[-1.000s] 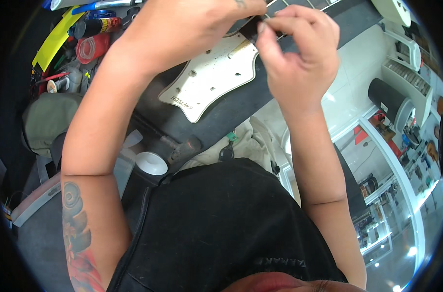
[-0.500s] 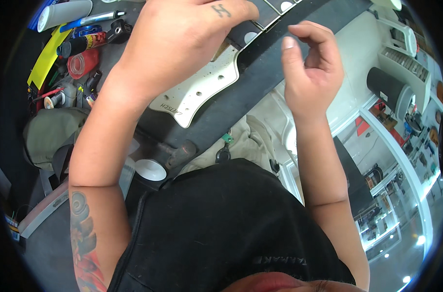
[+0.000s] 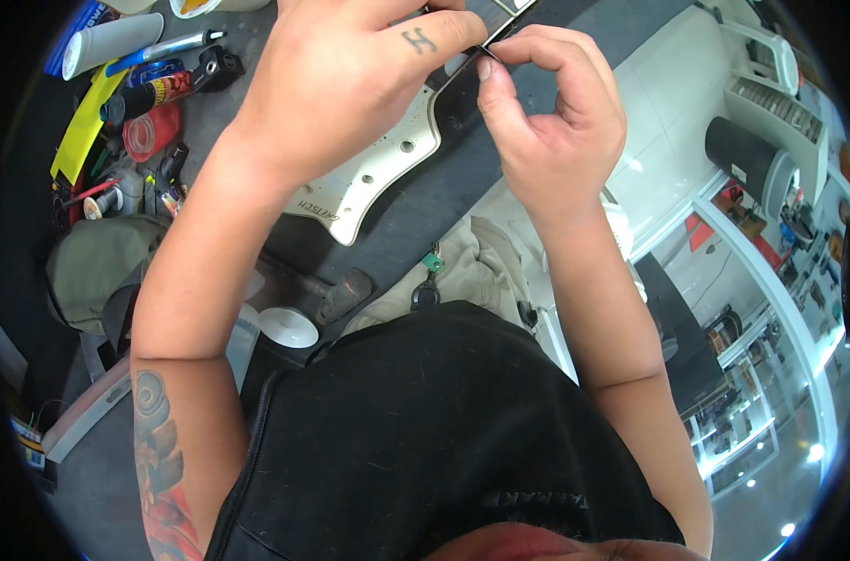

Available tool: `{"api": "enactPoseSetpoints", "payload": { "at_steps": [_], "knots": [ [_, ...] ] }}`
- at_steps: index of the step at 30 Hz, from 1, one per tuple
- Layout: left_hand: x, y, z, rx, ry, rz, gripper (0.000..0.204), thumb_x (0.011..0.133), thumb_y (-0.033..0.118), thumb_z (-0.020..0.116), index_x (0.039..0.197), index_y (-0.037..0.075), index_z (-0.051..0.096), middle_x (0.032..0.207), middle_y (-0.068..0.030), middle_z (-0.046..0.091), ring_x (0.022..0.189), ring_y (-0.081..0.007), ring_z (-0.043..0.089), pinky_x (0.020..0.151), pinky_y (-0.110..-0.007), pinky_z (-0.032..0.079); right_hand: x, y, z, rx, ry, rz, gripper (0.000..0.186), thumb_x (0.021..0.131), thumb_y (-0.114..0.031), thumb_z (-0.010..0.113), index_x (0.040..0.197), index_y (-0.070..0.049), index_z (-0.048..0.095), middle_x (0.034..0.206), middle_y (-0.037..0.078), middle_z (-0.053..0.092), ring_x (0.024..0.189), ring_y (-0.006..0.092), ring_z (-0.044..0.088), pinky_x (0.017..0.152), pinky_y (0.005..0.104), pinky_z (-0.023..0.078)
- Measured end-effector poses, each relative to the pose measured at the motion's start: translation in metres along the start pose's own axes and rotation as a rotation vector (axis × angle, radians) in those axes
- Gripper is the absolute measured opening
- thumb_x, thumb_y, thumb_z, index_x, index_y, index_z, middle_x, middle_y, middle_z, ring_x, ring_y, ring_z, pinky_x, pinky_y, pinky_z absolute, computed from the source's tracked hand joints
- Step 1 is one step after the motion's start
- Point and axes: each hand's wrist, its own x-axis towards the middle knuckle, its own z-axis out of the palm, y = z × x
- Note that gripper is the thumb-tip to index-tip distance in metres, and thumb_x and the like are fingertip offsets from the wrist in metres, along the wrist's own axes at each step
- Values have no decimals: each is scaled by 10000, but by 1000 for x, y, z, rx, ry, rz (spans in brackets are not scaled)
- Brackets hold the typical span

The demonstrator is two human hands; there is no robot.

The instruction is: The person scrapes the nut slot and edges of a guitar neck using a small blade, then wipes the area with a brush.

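A white guitar headstock [image 3: 378,159] lies angled on the dark work surface, its dark fretted neck [image 3: 501,17] running out at the top. My left hand [image 3: 336,79] is over the neck end and part of the headstock, thumb stretched to the fretboard's edge and fingers curled; what they grip is hidden. My right hand [image 3: 560,122] is at the neck's lower edge, thumb and forefinger curled almost together; whatever lies between the tips is too small to make out.
At left lie markers, a white cylinder [image 3: 107,47], yellow strip [image 3: 86,122], red container [image 3: 149,134] and olive bag [image 3: 98,262]. A hammer-like tool [image 3: 341,294] and white dish [image 3: 287,327] sit nearer me. Right of the bench are a black bin [image 3: 738,164] and white-framed shelving [image 3: 780,309].
The right hand dropped away from the fretboard edge, then came back up and left to it with its fingertips closer. The headstock appears shifted slightly left, the left hand with it.
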Motion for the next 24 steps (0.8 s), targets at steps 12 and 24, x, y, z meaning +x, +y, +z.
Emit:
{"api": "enactPoseSetpoints", "payload": {
  "at_steps": [12,24],
  "knots": [
    [-5,-4,-2,61,-25,114,255,777,96,839,1029,130,815,958,9,695,824,-228,590,782,-413,362,-3,2,-1,-149,21,-149,259,769,53,865,995,-64,814,1014,66,769,934,264,723,802,365,581],
    [5,-8,-26,-63,109,-154,200,867,-102,820,1021,25,815,958,-85,707,849,-251,679,722,-351,523,-11,15,-15,248,106,129,224,984,112,768,1197,57,730,1223,133,702,1092,190,675,1010,330,556]
  ]
}}
